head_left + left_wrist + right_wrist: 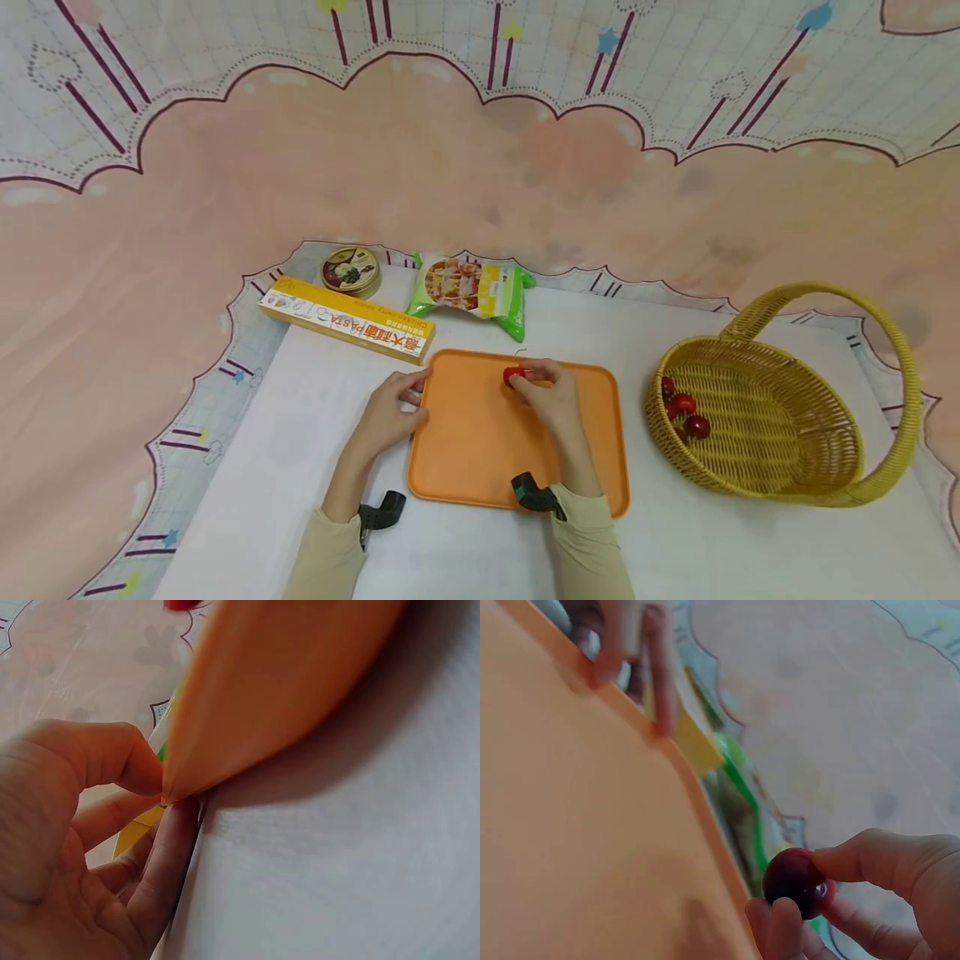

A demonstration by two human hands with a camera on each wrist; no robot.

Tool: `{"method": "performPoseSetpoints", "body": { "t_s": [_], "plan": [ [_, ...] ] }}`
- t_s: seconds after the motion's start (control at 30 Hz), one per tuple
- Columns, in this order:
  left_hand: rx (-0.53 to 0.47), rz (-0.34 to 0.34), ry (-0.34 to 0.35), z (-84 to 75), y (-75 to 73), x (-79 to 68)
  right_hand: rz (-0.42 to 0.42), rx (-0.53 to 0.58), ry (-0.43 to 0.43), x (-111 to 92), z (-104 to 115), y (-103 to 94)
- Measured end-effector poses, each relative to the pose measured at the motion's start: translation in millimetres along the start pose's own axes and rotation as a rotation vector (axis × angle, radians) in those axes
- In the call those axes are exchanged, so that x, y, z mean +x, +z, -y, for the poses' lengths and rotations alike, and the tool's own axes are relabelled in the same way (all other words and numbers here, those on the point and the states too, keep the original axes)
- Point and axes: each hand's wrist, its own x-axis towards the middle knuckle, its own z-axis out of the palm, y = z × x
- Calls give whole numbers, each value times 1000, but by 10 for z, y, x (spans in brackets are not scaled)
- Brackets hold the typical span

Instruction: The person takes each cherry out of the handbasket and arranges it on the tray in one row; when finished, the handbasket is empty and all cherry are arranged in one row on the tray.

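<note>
My right hand (551, 396) pinches a dark red cherry (795, 881) between thumb and fingers, over the far part of an orange tray (472, 450). In the head view a thin stem rises from the cherry. At the tray's left edge, my left hand (392, 412) grips the rim. The left wrist view has its thumb and fingertips meeting on the rim of the tray (277, 690). More cherries (697, 427) lie at the left side inside a woven yellow basket (750, 433), to the right of the tray.
Behind the tray lies a green and yellow snack bag (468, 292). A long yellow and white pasta box (348, 321) lies to its left, near a round tin (350, 271). The basket's tall handle (900, 358) arches up. Patterned cloth (450, 167) hangs at the back.
</note>
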Motion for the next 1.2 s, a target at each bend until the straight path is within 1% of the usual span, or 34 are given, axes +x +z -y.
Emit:
{"method": "performPoseSetpoints", "body": {
  "t_s": [0.1,0.2,0.27,0.37,0.53,0.7,0.93,1.2],
  "plan": [
    [-3,-6,3,16,10,-27,39,-47,-42,-30,-45,203],
    [-5,-12,13,8,12,-18,63,-105,-65,-40,-55,345],
    [-1,-14,17,3,15,-13,70,-138,-77,-46,-70,418],
    [1,-14,15,-5,14,-6,74,-157,-82,-57,-106,508],
    [8,0,-22,-8,5,-10,78,-184,-96,-83,-137,621],
    [2,19,-44,-11,8,-22,84,-231,-91,-99,-137,691],
    [9,15,-42,-10,11,-19,89,-293,-92,-103,-139,711],
    [23,14,-43,-18,11,-21,112,-247,-77,-77,-107,638]
  ]
}}
